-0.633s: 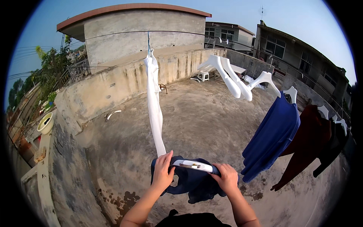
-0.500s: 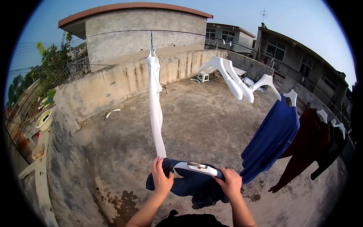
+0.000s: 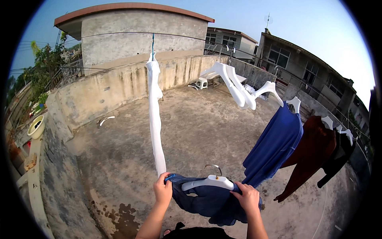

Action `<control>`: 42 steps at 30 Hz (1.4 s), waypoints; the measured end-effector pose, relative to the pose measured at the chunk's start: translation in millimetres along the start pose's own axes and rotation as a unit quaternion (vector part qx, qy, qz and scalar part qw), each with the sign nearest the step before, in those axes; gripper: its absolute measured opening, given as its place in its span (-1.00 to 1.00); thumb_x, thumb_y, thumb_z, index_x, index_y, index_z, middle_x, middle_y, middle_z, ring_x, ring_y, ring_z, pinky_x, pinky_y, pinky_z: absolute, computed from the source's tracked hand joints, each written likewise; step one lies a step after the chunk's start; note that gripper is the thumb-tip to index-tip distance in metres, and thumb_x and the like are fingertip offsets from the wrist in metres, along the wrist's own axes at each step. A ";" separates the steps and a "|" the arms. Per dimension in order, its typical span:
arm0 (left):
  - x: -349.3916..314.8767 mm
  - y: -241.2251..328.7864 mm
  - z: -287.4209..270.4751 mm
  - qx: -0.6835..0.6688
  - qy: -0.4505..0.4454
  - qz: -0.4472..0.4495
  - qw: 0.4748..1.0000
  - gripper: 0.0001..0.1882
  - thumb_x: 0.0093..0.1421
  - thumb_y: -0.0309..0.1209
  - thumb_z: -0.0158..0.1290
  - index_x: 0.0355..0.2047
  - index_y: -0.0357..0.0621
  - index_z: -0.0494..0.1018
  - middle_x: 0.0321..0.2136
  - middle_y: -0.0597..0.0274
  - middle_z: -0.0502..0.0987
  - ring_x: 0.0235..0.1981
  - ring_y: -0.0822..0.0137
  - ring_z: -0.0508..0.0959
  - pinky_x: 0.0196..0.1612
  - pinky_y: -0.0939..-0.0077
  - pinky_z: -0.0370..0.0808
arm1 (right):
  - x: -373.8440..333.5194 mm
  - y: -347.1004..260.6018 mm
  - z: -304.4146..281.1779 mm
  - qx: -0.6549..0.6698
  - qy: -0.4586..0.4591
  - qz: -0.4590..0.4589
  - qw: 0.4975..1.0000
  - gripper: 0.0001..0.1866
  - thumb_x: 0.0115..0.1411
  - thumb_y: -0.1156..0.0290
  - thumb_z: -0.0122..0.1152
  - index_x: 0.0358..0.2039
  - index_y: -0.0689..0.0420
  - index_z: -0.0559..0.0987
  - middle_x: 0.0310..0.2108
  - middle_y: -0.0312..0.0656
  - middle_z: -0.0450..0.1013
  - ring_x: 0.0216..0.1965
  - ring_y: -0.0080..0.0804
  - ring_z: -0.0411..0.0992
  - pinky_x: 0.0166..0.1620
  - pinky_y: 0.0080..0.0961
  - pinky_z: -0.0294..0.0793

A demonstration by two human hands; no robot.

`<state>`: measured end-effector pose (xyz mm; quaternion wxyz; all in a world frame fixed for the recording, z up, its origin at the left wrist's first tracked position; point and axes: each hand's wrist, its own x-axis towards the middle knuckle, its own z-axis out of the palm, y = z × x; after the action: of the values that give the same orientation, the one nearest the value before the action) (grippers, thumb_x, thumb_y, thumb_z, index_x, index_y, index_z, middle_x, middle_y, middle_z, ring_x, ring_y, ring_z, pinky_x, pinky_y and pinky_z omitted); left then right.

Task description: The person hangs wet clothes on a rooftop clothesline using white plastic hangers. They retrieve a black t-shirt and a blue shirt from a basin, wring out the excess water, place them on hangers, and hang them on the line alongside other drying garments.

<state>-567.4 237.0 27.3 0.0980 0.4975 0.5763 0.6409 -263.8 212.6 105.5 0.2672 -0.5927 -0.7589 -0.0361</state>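
In front of me a dark blue garment is stretched between my hands, its exact kind hard to make out. Inside its opening lies a white hanger, with its metal hook standing up. My left hand is closed on the garment's left edge, beside a small bright blue patch at the fingertips. On the other side my right hand pinches the garment at the hanger's right end. Just beyond my left hand hangs a long white garment, tied up by a blue-green cord.
On the right hang a blue long-sleeved top, a dark brown garment and a black one. Bare white hangers are nearer the middle. A concrete wall bounds the rooftop; a pale basin sits far left.
My hands have moved a little apart, spreading the garment. The hanger has tilted so its hook now stands up, where before it lay along the hanger. My view has shifted slightly right.
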 end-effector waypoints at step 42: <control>48.3 52.3 -15.1 0.090 -0.298 0.166 0.936 -0.68 -0.02 -0.26 0.25 -0.27 -0.13 0.53 -0.40 0.12 0.59 -0.39 0.14 0.59 -0.39 0.39 0.50 | 25.7 -34.2 -32.0 0.164 -0.012 -0.102 0.981 -0.46 -0.06 0.10 0.37 -0.10 0.09 0.50 -0.18 -0.16 0.46 -0.12 -0.16 0.44 -0.16 -0.39 0.48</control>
<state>-578.8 244.5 98.8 0.1123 0.7612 0.4847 0.4160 -287.5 213.2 153.3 0.3466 -0.4610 -0.8141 0.0685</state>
